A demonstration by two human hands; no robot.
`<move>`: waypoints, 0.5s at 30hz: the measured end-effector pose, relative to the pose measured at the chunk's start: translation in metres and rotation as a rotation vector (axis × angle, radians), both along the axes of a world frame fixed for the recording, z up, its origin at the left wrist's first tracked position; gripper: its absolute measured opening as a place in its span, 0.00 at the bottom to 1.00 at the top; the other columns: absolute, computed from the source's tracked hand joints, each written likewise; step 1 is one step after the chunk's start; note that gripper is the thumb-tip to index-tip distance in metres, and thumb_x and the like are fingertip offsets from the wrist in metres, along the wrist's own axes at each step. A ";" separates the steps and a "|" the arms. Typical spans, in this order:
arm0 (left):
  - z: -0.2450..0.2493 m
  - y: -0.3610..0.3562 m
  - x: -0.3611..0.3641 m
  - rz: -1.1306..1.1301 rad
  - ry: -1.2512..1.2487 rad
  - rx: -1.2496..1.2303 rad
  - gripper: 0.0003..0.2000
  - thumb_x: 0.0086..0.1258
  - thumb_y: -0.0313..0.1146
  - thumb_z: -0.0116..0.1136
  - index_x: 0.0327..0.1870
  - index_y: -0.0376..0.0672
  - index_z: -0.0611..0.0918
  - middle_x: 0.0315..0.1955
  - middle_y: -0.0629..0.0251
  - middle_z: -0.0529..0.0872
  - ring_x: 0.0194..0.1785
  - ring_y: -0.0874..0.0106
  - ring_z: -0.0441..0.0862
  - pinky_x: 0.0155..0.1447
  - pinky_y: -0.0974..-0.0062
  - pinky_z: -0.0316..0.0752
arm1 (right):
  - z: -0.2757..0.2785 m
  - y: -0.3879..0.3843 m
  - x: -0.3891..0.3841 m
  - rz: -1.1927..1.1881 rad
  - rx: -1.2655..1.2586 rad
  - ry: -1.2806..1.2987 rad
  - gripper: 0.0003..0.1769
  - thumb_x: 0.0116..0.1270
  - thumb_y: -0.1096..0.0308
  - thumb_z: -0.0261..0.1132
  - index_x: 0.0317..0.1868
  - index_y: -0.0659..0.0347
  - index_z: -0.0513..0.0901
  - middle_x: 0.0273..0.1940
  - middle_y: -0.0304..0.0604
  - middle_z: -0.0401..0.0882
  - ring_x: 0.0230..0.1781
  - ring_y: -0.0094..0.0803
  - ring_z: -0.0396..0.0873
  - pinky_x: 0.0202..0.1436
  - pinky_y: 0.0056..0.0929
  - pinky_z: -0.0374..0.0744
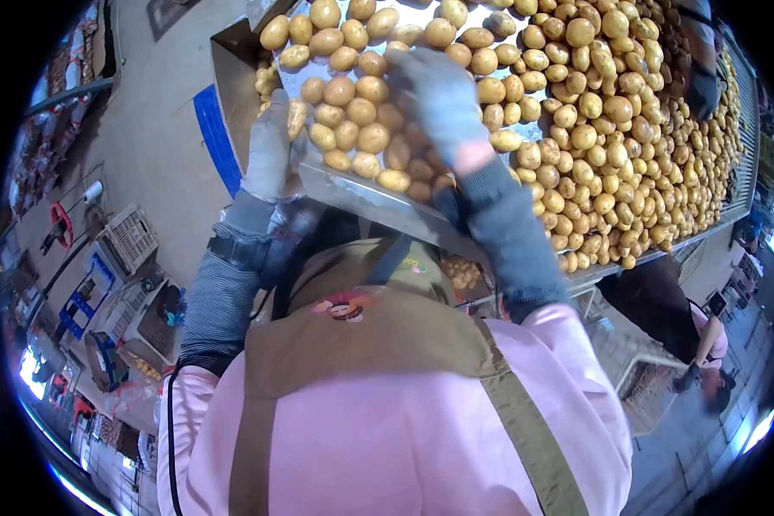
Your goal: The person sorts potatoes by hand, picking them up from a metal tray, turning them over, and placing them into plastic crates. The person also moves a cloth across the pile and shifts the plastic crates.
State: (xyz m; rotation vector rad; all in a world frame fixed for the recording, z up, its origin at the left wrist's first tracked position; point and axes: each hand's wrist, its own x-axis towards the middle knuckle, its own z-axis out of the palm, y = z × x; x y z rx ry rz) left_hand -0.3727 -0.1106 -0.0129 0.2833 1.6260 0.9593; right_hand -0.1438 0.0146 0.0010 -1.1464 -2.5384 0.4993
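Note:
My left hand (269, 148), in a grey glove, is at the left rim of a metal sorting table (365, 196). Between its thumb and fingers sits a potato (297, 119). My right hand (443, 96), also gloved, reaches over the potatoes on the table and is smeared by motion. Its fingers point left, above or against several potatoes (372, 138), and what they grip, if anything, is hidden. Loose yellow potatoes lie spread on the metal around both hands.
A thick heap of potatoes (615, 138) covers the right side of the table. Beyond the left rim stand a cardboard box (232, 73) and a blue panel (217, 138). Plastic crates (129, 236) are on the floor at left. Another person (705, 344) is at the lower right.

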 end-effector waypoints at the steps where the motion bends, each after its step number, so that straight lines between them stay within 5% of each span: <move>1: -0.004 -0.003 -0.001 0.009 0.065 0.015 0.22 0.82 0.51 0.49 0.55 0.39 0.82 0.42 0.71 0.81 0.42 0.79 0.76 0.41 0.77 0.75 | -0.034 0.012 -0.023 0.023 0.030 -0.114 0.15 0.60 0.69 0.67 0.49 0.55 0.82 0.45 0.42 0.82 0.46 0.44 0.84 0.47 0.42 0.83; 4: -0.019 -0.011 0.014 -0.048 0.296 0.266 0.20 0.81 0.51 0.50 0.54 0.42 0.83 0.42 0.66 0.83 0.44 0.71 0.80 0.42 0.72 0.77 | -0.030 0.022 -0.056 0.059 -0.058 -0.352 0.12 0.65 0.63 0.66 0.49 0.55 0.82 0.48 0.46 0.84 0.45 0.45 0.86 0.48 0.43 0.83; 5: -0.020 -0.011 0.019 -0.239 0.557 0.227 0.17 0.77 0.48 0.56 0.56 0.46 0.83 0.46 0.58 0.84 0.46 0.61 0.82 0.47 0.64 0.78 | -0.029 0.024 -0.059 0.059 -0.095 -0.371 0.12 0.66 0.62 0.66 0.49 0.55 0.82 0.48 0.47 0.84 0.46 0.46 0.86 0.48 0.44 0.83; 7: -0.018 -0.007 0.035 -0.623 1.041 0.465 0.18 0.74 0.40 0.62 0.60 0.45 0.80 0.50 0.53 0.84 0.52 0.56 0.82 0.58 0.60 0.77 | -0.042 0.023 -0.043 0.038 -0.130 -0.173 0.14 0.67 0.59 0.67 0.48 0.55 0.81 0.50 0.48 0.85 0.46 0.47 0.86 0.48 0.46 0.82; 9: -0.009 0.004 0.041 -0.721 1.087 0.462 0.19 0.69 0.38 0.66 0.59 0.46 0.81 0.51 0.51 0.83 0.57 0.49 0.79 0.63 0.55 0.73 | -0.036 0.012 -0.023 -0.029 -0.050 0.148 0.20 0.66 0.61 0.69 0.57 0.57 0.83 0.46 0.48 0.86 0.42 0.47 0.86 0.44 0.40 0.83; 11: -0.011 0.014 0.039 -0.647 1.094 0.463 0.19 0.68 0.36 0.66 0.59 0.45 0.81 0.55 0.52 0.82 0.57 0.50 0.79 0.63 0.55 0.73 | 0.010 0.000 -0.009 -0.371 -1.108 0.545 0.22 0.69 0.61 0.68 0.60 0.59 0.81 0.46 0.42 0.85 0.40 0.37 0.84 0.41 0.29 0.81; 13: -0.002 0.023 0.038 -0.568 1.109 0.534 0.19 0.68 0.35 0.67 0.59 0.45 0.81 0.56 0.52 0.82 0.57 0.50 0.79 0.63 0.56 0.73 | 0.014 -0.012 0.015 -0.276 -1.331 0.769 0.21 0.73 0.60 0.67 0.60 0.62 0.81 0.42 0.33 0.82 0.37 0.22 0.77 0.38 0.19 0.76; 15: 0.019 0.032 0.044 -0.456 1.017 0.702 0.21 0.69 0.33 0.67 0.63 0.43 0.79 0.59 0.53 0.81 0.60 0.52 0.79 0.66 0.58 0.72 | 0.022 -0.028 0.024 -0.221 -1.230 0.881 0.17 0.77 0.59 0.64 0.56 0.63 0.81 0.34 0.28 0.77 0.34 0.12 0.71 0.33 0.17 0.72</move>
